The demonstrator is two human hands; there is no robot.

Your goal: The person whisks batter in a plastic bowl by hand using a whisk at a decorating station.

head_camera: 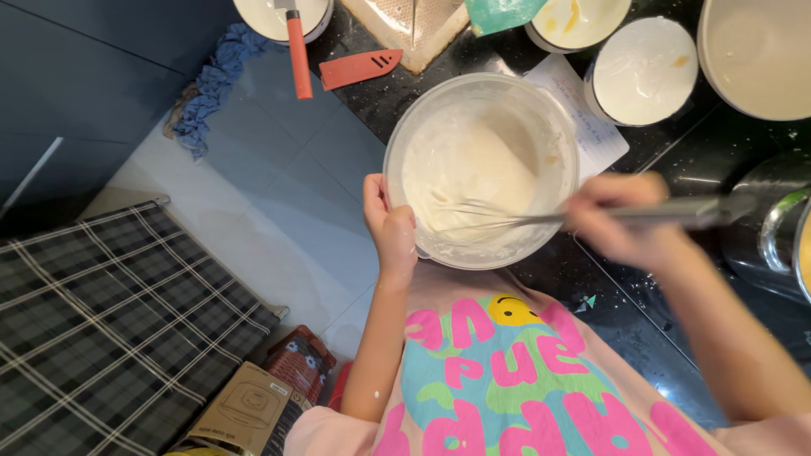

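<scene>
A clear mixing bowl (pixel 405 135) holds pale, creamy batter and rests at the edge of a black counter (pixel 625 321). My left hand (pixel 389 224) grips the bowl's near left rim. My right hand (pixel 621 219) is closed around the handle of a metal whisk (pixel 507 218), blurred with motion; the whisk's wire head sits in the batter. My pink printed shirt fills the bottom of the view.
Behind the bowl stand several round white bowls (pixel 646 72) with batter traces, a paper sheet (pixel 583 118), a red-handled knife (pixel 297 55) and a red knife sheath (pixel 359 67). A steel pot (pixel 773 224) is at right. Below left: tiled floor, blue rag (pixel 211 84), plaid cloth (pixel 110 321), cardboard box (pixel 249 409).
</scene>
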